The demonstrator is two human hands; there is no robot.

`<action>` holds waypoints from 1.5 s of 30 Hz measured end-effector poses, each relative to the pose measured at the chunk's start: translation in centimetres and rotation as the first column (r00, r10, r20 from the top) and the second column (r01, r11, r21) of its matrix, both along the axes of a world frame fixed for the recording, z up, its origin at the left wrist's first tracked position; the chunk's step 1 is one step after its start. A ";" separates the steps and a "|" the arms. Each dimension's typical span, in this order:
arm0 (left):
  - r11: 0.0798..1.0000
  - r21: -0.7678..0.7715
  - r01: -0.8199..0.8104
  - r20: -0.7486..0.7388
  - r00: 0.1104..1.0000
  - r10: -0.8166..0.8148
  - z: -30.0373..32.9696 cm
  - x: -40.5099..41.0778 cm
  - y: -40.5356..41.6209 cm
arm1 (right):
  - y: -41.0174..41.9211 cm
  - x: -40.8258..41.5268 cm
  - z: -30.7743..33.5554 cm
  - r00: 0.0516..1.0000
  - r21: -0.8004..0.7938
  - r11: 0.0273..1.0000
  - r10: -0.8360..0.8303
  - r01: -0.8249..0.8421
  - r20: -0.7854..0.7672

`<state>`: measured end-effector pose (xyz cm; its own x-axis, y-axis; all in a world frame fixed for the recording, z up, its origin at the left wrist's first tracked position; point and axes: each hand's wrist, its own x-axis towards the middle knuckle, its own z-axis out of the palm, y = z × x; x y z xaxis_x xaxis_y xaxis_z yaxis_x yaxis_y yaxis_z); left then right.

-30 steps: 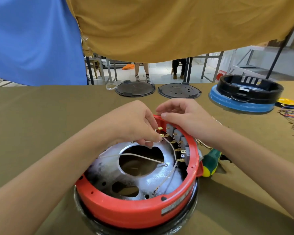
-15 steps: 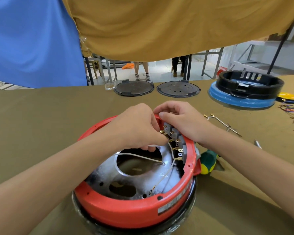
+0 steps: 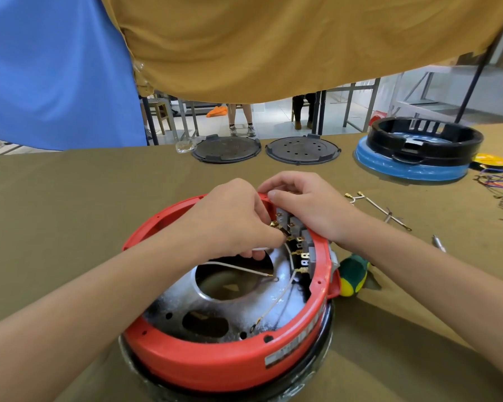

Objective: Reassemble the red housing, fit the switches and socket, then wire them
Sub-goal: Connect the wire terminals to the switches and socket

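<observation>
The red housing ring (image 3: 215,364) lies upside down in front of me on a black base, with a silver metal plate (image 3: 230,311) inside it. Grey switches with brass tabs (image 3: 298,245) line its far right inner wall. My left hand (image 3: 230,221) pinches a brass wire terminal (image 3: 279,227) at the topmost switch tabs. My right hand (image 3: 305,204) grips the red rim above the switches, fingers curled over its outside. White wires (image 3: 238,268) run loose across the plate.
A green and yellow screwdriver handle (image 3: 353,275) lies just right of the housing. Loose white wires with terminals (image 3: 381,210) lie further right. Two dark round lids (image 3: 227,149) and a black ring on a blue base (image 3: 418,152) stand at the table's far edge.
The view has shifted a little, so the housing sits lower and its far left rim shows. Both hands stay at the switches, the left still working the terminal.
</observation>
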<state>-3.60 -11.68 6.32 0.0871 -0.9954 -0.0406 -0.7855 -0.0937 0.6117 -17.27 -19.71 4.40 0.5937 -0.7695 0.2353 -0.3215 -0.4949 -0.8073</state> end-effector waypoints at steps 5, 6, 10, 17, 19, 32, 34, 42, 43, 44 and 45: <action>1.000 -0.001 0.012 -0.006 1.000 -0.012 0.0 -0.2 0.1 | 0.0 0.0 -0.1 1.000 0.017 1.000 0.003 -0.003 0.004; 1.000 -0.002 0.015 -0.008 1.000 -0.015 0.1 -0.3 0.1 | 0.0 -0.1 -0.1 1.000 0.018 1.000 0.004 -0.004 0.005; 1.000 -0.014 0.018 -0.036 0.999 -0.019 0.2 -0.4 0.2 | -0.1 -0.1 -0.2 1.000 0.025 1.000 0.011 -0.011 0.010; 0.998 0.051 0.032 -0.217 0.976 -0.020 0.6 0.2 0.3 | -0.3 -0.1 -0.4 1.000 0.034 0.999 0.022 -0.023 0.020; 0.996 0.092 0.020 -0.276 0.961 0.006 0.9 0.5 0.2 | -0.3 -0.1 -0.4 1.000 0.031 0.999 0.024 -0.024 0.016; 0.947 0.312 -0.070 -0.246 0.957 0.152 1.6 -0.2 -1.8 | 0.2 -0.1 -0.1 1.000 0.036 0.999 0.005 -0.005 -0.010; 0.941 0.330 -0.075 -0.229 0.961 0.157 1.7 -0.4 -1.9 | 0.2 -0.1 0.0 1.000 0.039 0.999 0.005 -0.005 -0.012; 0.932 0.354 -0.072 -0.240 0.957 0.165 2.0 -0.7 -2.2 | 0.2 0.2 -0.1 1.000 0.053 0.999 0.001 0.000 -0.017; 0.934 0.349 -0.073 -0.237 0.958 0.163 2.0 -0.6 -2.2 | 0.2 0.2 -0.2 1.000 0.057 0.998 0.003 -0.002 -0.016; 0.936 0.345 -0.072 -0.234 0.959 0.160 2.0 -0.6 -2.2 | 0.2 0.2 -0.2 1.000 0.060 0.998 0.004 -0.003 -0.014; 0.937 0.342 -0.070 -0.232 0.960 0.157 2.0 -0.5 -2.1 | 0.2 0.2 -0.1 1.000 0.064 0.998 0.005 -0.004 -0.013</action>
